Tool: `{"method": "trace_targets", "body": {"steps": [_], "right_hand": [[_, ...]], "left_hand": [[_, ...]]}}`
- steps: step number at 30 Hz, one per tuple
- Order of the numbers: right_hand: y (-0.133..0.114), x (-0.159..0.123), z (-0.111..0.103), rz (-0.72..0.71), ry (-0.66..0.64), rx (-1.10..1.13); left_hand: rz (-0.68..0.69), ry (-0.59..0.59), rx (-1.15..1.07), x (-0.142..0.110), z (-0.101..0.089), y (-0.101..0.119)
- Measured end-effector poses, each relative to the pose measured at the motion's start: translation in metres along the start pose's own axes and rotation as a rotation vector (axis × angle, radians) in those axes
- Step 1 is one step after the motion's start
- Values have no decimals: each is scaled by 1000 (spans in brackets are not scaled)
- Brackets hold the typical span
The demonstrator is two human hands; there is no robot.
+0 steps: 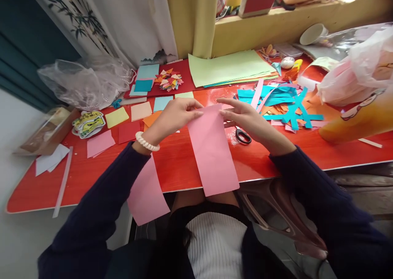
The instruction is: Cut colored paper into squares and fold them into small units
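Note:
A long strip of pink paper (213, 152) lies before me, its near end hanging past the table edge. My left hand (182, 112) pinches its far left corner between thumb and fingers. At the far right corner, my right hand (241, 115) grips the same strip, thumb and forefinger close together. Another pink sheet (147, 193) rests partly under my left forearm and sticks out over the edge. Scissors with black handles (243, 136) lie just beneath my right hand, their blades partly hidden.
Small coloured paper squares (141, 111) are spread on the left of the red table (178, 164). Blue paper scraps (294, 107) pile up at the right, beside an orange bottle (359, 117). Green sheets (227, 68) lie at the back. A clear plastic bag (86, 82) stands back left.

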State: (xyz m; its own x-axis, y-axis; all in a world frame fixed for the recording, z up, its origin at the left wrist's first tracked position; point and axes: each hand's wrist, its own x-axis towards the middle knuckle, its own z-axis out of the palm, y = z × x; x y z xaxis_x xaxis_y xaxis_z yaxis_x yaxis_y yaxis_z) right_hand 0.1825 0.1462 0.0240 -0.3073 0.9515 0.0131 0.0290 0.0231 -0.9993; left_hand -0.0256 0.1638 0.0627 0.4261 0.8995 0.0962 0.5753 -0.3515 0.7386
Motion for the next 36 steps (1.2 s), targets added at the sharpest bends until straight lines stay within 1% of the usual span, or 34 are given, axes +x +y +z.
{"method": "trace_targets", "body": {"steps": [3, 7, 11, 17, 22, 27, 31, 33, 36], "right_hand": [[16, 10, -5, 51, -30, 126], [24, 12, -5, 98, -51, 197], [25, 11, -3, 87, -67, 181], [24, 8, -3, 76, -92, 127], [24, 6, -2, 76, -80, 96], [25, 6, -2, 73, -83, 100], [25, 6, -1, 66, -88, 101], [25, 6, -1, 60, -67, 97], [26, 7, -1, 14, 33, 109]], "left_hand": [[35, -11, -26, 4, 1, -12], [57, -31, -71, 9, 4, -22], [66, -20, -105, 12, 6, -23], [53, -2, -116, 9, 7, -22], [41, 15, -152, 7, 8, -24], [30, 1, -175, 5, 9, -25], [45, 2, -166, 5, 10, -26], [33, 30, -192, 6, 12, -27], [-62, 102, -319, 3, 17, -27]]}}
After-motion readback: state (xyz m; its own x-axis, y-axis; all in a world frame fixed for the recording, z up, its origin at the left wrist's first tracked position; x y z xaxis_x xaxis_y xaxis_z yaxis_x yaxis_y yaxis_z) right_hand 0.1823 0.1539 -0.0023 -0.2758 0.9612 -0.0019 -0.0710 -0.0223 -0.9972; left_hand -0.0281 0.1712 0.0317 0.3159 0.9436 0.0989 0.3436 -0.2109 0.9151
